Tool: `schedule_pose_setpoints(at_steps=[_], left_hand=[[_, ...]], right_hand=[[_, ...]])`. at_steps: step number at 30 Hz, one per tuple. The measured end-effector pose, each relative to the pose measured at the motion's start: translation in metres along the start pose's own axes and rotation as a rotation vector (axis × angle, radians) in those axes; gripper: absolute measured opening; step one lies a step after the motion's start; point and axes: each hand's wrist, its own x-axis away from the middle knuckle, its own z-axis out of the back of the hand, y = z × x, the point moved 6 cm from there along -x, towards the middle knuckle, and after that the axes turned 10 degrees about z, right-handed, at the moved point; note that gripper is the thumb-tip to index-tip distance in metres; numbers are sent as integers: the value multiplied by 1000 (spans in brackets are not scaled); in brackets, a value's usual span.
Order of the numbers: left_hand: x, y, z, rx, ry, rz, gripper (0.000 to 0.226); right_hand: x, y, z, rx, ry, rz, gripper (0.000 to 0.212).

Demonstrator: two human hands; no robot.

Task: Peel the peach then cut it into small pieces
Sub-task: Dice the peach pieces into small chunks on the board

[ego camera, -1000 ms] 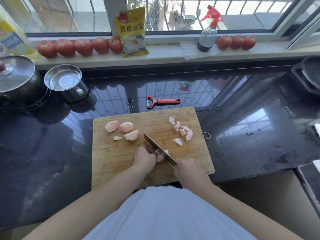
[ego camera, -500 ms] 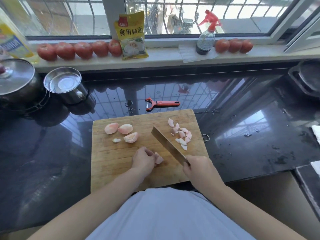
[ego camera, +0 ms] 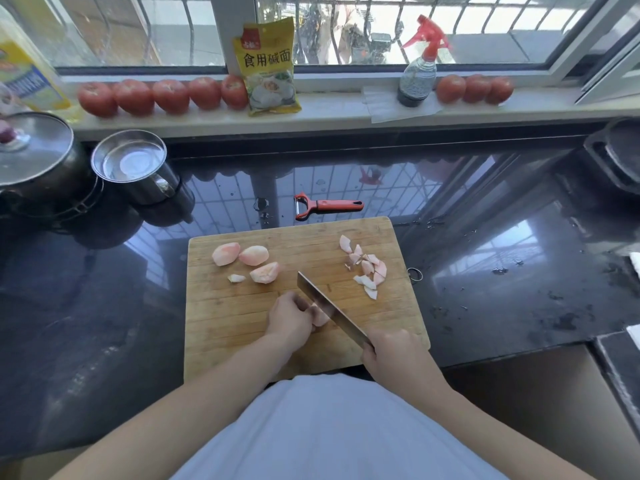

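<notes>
A wooden cutting board (ego camera: 242,320) lies on the dark counter. My left hand (ego camera: 289,320) holds a peeled peach piece (ego camera: 320,317) down on the board with curled fingers. My right hand (ego camera: 389,355) grips the handle of a cleaver (ego camera: 329,308), whose blade rests against that piece on its right side. Three larger peeled peach wedges (ego camera: 254,255) and a small scrap (ego camera: 236,278) sit at the board's upper left. A pile of several small cut pieces (ego camera: 367,268) lies at the upper right.
A red peeler (ego camera: 327,205) lies just beyond the board. A steel cup (ego camera: 136,166) and a lidded pot (ego camera: 31,154) stand at the left. Tomatoes (ego camera: 169,95), a yellow packet (ego camera: 268,67) and a spray bottle (ego camera: 417,71) line the windowsill. A stove (ego camera: 620,157) is at the far right.
The cleaver swept cut pieces to the pile at the upper right, then came back left against the piece under my left hand.
</notes>
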Motion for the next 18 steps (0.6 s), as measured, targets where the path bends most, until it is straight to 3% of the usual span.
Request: schedule_pose_setpoints(at_steps=[13,18], left_hand=[[10,8,3,-19,19,-6,3],[13,8,6,-23,22,-43,4]], right_hand=[[-7,4,-13,53,-94,-23,16],[-32,-10,-16,18,-16,-22,18]])
